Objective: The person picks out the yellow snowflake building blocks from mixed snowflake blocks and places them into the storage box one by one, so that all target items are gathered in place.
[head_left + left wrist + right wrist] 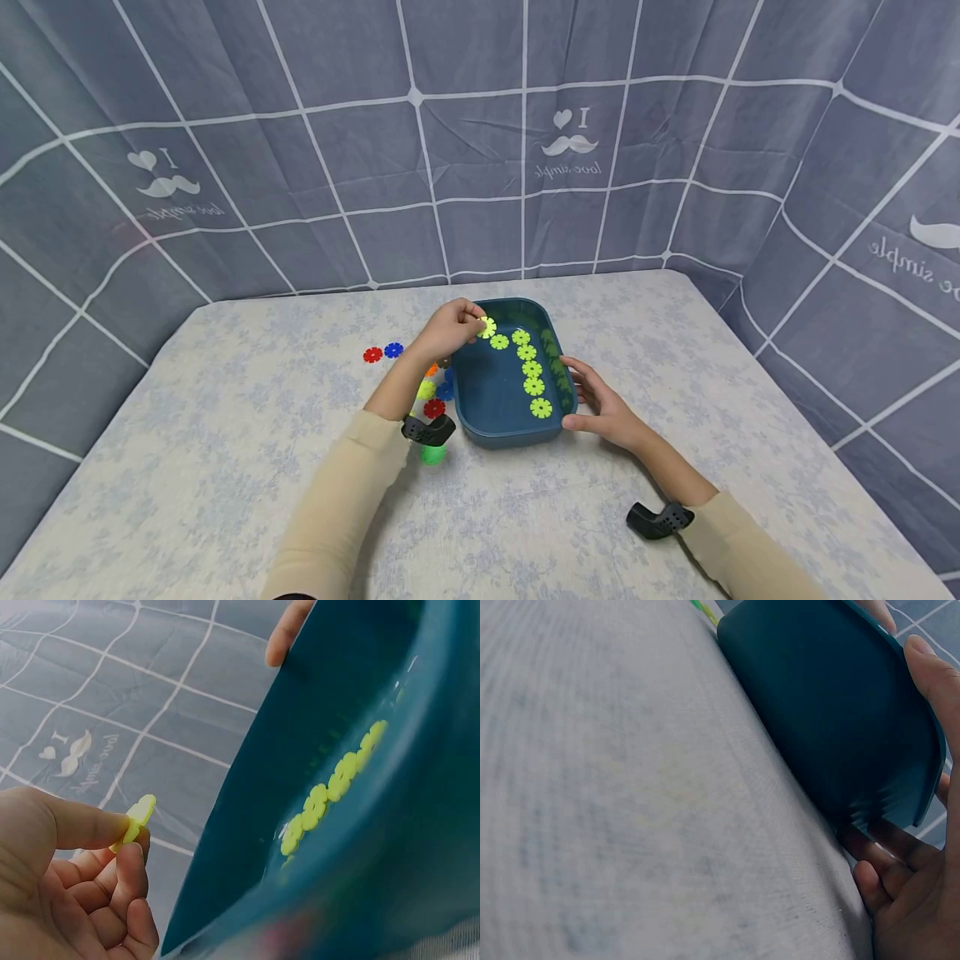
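Observation:
My left hand point(447, 329) pinches a yellow notched plastic disc point(488, 327) between thumb and forefinger over the far left corner of a dark teal tray point(487, 387). The left wrist view shows the held disc point(139, 817) at the fingertips, the other fingers curled below. Inside the tray, several yellow flower-shaped discs point(532, 368) form a line along the right side, with another disc point(499, 342) near the far left. My right hand point(606, 408) touches the tray's right side, thumb by the near corner and fingers spread along the outer wall.
Loose discs lie on the table left of the tray, including a red disc point(372, 355), a blue disc point(393, 350) and a green disc point(433, 454). My left forearm partly covers this group. A grey checked curtain point(480, 167) hangs behind the pale patterned tabletop point(225, 433).

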The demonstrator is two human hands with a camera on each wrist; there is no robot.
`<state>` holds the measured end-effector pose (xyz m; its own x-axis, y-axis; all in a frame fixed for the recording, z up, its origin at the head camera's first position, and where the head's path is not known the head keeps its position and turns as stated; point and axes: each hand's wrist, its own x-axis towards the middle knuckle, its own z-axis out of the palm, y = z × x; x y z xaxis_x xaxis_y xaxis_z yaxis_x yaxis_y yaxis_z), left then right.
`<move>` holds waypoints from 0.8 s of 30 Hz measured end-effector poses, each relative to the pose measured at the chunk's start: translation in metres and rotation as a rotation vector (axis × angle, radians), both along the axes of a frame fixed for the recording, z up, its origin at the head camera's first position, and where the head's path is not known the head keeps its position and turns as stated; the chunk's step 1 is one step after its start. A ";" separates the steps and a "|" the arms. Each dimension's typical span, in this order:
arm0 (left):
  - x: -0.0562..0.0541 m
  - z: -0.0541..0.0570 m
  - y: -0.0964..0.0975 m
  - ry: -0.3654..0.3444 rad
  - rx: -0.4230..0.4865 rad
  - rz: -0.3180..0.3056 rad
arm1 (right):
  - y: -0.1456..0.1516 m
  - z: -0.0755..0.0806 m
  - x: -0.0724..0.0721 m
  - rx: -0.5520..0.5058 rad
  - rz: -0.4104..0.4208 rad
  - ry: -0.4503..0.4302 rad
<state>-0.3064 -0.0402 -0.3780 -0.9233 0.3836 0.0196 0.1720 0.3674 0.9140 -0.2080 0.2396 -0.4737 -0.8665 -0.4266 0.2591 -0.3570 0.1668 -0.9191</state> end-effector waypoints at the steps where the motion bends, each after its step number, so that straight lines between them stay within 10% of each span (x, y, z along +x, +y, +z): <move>1: 0.000 0.000 0.001 0.003 0.002 -0.001 | 0.000 0.000 0.000 0.001 -0.001 -0.001; 24: -0.007 0.000 0.025 0.037 -0.034 0.025 | 0.000 -0.001 0.000 -0.001 0.001 0.004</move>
